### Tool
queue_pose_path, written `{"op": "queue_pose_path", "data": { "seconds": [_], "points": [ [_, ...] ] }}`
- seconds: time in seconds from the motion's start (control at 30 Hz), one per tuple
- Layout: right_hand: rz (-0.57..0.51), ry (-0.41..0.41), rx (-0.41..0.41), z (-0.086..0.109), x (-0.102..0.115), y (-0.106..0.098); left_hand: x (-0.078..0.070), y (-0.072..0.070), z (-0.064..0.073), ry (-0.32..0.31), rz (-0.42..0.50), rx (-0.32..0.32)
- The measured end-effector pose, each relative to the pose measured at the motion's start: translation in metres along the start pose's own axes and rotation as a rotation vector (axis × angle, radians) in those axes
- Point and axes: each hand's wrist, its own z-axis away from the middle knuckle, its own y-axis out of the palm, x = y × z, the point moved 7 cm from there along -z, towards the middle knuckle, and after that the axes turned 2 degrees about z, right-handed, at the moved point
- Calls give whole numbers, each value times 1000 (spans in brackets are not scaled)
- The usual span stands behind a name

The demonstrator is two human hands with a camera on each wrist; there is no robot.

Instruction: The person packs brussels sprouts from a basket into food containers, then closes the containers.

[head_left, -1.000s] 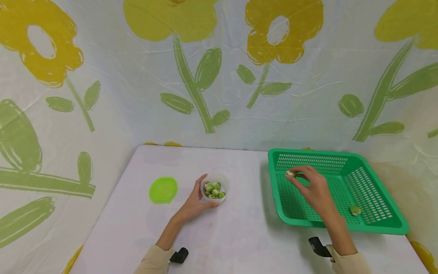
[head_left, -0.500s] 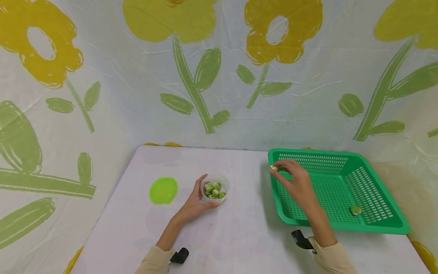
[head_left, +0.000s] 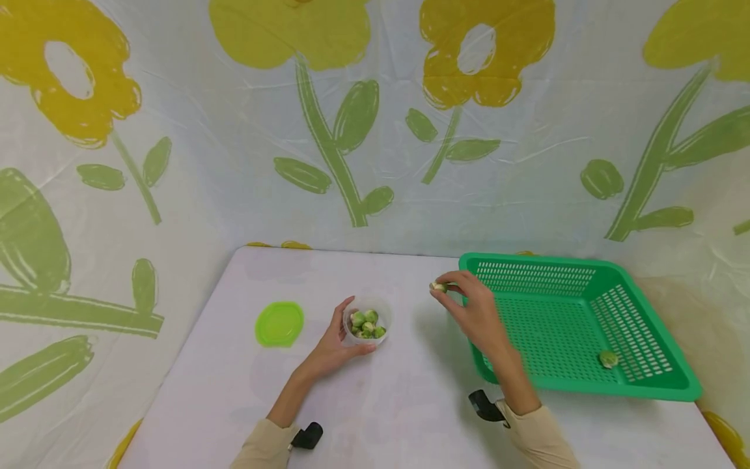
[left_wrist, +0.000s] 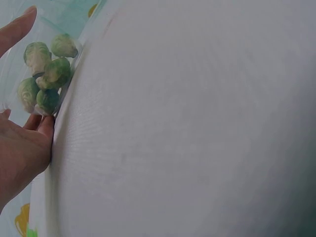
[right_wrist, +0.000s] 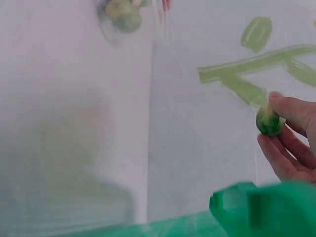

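Observation:
My left hand curls round a clear plastic tub on the table, thumb on its near side and fingers on the far side. Several Brussels sprouts lie inside; the left wrist view shows the sprouts through the transparent wall. Between thumb and fingertips, my right hand pinches one Brussels sprout. It is held above the table, just left of the green basket's rim. The right wrist view shows this pinched sprout between thumb and fingers, green with a pale end.
A green slotted basket stands on the right of the white table, with a single sprout in its right part. To the left of the tub lies a lime-green lid. A flower-printed sheet hangs behind the table.
My right hand has moved left with the pinched sprout, from over the basket to past its left rim. The left hand and tub have stayed in place.

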Motion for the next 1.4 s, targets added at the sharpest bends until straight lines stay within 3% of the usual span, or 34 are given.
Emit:
{"op": "queue_pose_path", "data": {
  "seconds": [0.63,1.0,1.4],
  "points": [
    [14,11,69,-5,11,60,0,0,-2,-11,-14,-1],
    [-94,19,137,-3,9,93,1,-1,-2,-4,-1,-3],
    [-133,8,226,7,10,124,2,-1,-1,-11,-1,6]
  ]
}}
